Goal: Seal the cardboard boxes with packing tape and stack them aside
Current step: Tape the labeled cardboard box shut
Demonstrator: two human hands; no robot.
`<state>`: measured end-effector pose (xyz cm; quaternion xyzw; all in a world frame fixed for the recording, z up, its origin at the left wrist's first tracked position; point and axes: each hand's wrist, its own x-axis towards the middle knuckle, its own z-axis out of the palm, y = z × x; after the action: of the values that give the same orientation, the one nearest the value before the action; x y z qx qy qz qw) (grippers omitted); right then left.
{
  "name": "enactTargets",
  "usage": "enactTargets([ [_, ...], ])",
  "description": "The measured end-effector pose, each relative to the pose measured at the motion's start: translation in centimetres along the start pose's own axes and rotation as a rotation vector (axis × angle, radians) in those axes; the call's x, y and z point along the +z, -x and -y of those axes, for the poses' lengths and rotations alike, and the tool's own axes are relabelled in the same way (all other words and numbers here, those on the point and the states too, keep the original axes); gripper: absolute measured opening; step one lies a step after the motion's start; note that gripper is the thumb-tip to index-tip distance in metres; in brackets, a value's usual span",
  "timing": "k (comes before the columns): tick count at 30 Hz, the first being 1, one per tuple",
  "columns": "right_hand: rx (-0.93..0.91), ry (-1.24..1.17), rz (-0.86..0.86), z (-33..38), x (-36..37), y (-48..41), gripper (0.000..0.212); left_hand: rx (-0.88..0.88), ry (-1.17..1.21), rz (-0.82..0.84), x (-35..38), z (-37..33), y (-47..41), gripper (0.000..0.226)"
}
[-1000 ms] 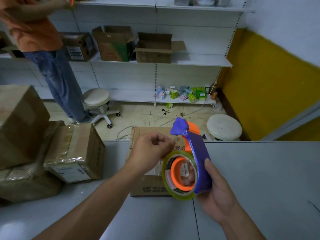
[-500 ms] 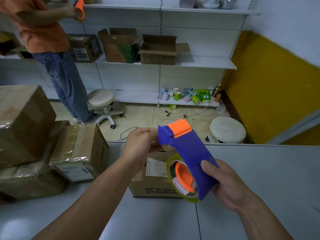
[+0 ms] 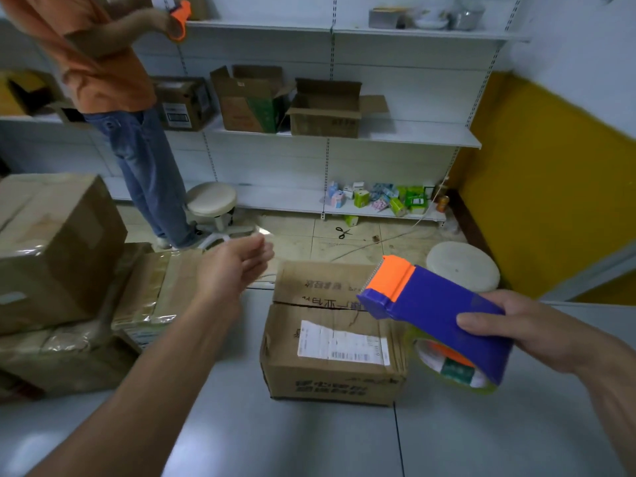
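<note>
On the cardboard box [image 3: 285, 356], a barcoded label [image 3: 342, 344]; right hand [image 3: 537, 332] grips dispenser [image 3: 437, 311].

I read the clock from the cardboard box [image 3: 330, 342] in the middle of the bench [image 3: 309, 442]. From 5 to 7 o'clock grey benchtop runs to the near edge, and a hand could pass there. At 9 o'clock a pile of taped boxes [image 3: 58, 249] walls off the left side. A strip of benchtop runs between that pile and the box, and my left forearm crosses it. My left hand [image 3: 234, 270] hangs at 10 o'clock, its fingers too blurred to read. At 3 o'clock my right hand [image 3: 537, 328] grips the tape dispenser [image 3: 437, 311], whose orange head overhangs the box's right side. Beyond the far edge at 1 o'clock stands a stool [image 3: 463, 266].
</note>
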<state>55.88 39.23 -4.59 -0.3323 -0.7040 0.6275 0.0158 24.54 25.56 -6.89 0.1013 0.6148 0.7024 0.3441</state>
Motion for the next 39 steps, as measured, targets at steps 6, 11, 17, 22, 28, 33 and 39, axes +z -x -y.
enactTargets([
  [6,0.121,0.222,0.048,2.3,-1.4,-2.2,0.094,-0.048,-0.018,-0.079,-2.2,3.4,0.1,0.024],
  [11,0.205,0.375,0.100,4.2,-2.4,-4.1,0.095,-0.121,0.065,-0.175,-3.0,5.7,0.9,0.030],
  [17,0.282,0.458,0.113,4.8,-3.0,-6.0,0.093,-0.166,0.115,-0.225,-2.4,7.1,1.4,0.028],
  [22,0.296,0.469,0.138,4.7,-3.3,-7.0,0.104,-0.169,0.109,-0.222,-2.6,7.5,0.9,0.026],
  [28,0.348,0.479,0.162,3.9,-3.8,-7.4,0.100,-0.239,0.077,-0.173,-2.5,8.6,0.4,0.022],
  [33,0.370,0.461,0.163,3.1,-3.9,-7.9,0.097,-0.276,0.052,-0.187,-2.5,9.1,0.4,0.021],
  [39,0.375,0.422,0.175,2.5,-3.9,-8.3,0.093,-0.291,0.047,-0.155,-2.1,9.8,0.6,0.027],
])
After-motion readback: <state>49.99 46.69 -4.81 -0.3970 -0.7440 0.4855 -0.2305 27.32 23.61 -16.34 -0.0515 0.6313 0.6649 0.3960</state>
